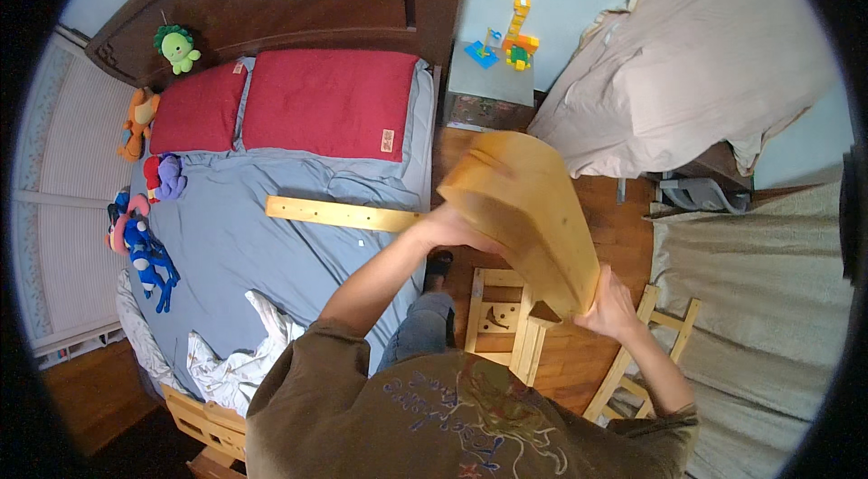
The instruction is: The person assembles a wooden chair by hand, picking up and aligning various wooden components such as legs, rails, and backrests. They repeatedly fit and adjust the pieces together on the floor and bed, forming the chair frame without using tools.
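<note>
A broad, varnished yellow wooden panel (529,199) with rounded edges is held up in front of me, tilted, over the floor beside the bed. My left hand (459,231) is closed on its left edge, with the fingers partly hidden behind the wood. On the lower right corner, my right hand (609,305) grips the same panel. A narrow wooden slat (339,213) with several drilled holes lies on the bed, its right end near my left wrist. Below the panel, a wooden frame (496,316) with a crescent-shaped cut-out stands on the floor.
The bed (235,244) has grey sheets, red pillows (330,104) and plush toys along its left side. A ladder-like wooden frame (624,379) is by the beige curtain (741,298). The nightstand (493,85) carries toy-brick models. Beige cloth (678,72) covers something at upper right.
</note>
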`<move>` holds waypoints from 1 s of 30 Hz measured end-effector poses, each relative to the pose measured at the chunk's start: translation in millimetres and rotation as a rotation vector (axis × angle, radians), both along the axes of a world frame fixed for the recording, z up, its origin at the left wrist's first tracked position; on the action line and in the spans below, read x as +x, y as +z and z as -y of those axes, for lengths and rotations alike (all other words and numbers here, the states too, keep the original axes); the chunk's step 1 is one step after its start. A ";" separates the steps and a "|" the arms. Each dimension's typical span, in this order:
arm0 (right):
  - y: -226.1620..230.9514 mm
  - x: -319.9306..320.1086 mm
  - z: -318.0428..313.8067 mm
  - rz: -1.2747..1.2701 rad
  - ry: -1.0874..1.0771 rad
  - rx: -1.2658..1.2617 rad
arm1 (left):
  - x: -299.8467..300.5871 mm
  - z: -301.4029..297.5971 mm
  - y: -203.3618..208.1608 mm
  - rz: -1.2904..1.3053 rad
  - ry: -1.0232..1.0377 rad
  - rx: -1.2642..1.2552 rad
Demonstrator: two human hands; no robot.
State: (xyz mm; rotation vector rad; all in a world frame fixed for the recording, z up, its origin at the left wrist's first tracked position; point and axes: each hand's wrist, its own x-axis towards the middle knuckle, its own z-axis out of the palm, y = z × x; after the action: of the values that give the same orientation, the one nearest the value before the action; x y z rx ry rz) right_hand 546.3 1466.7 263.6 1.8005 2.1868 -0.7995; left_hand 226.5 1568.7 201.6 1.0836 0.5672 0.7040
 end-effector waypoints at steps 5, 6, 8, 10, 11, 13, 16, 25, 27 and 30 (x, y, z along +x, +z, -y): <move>19.6 -65.6 -86.5 0.021 0.169 0.072 | -69.5 -30.9 -47.0 0.229 0.189 -0.294; 17.2 -76.5 -100.4 0.025 0.196 0.078 | -80.1 -35.7 -53.1 0.233 0.225 -0.223; 7.4 -96.1 -124.6 0.031 0.247 0.104 | -96.3 -42.2 -64.3 0.234 0.297 -0.082; -9.6 -112.5 -146.5 0.034 0.297 0.145 | -110.9 -48.2 -75.6 0.288 0.355 -0.131; -14.8 -121.5 -157.6 0.021 0.364 0.184 | -118.2 -50.9 -81.9 0.320 0.384 -0.155; -35.5 -138.1 -179.1 -0.017 0.371 0.155 | -137.0 -59.2 -95.2 0.319 0.437 -0.142; -61.7 -165.2 -204.2 -0.046 0.387 0.151 | -159.1 -66.5 -106.4 0.401 0.523 -0.144; -152.4 -228.7 -241.4 -0.101 0.507 0.155 | -219.2 -71.9 -186.8 0.788 0.514 -0.121; -160.7 -243.2 -241.3 -0.058 0.490 0.113 | -220.4 -72.3 -191.4 0.816 0.660 -0.174; -183.9 -264.6 -249.0 -0.114 0.496 0.105 | -229.0 -68.2 -189.7 0.821 0.799 -0.243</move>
State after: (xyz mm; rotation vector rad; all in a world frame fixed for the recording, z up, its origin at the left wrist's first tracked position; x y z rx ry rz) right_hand 281.7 1715.7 79.7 1.1817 2.6282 -0.6930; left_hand -2.5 1636.9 11.9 0.2347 0.3311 1.6217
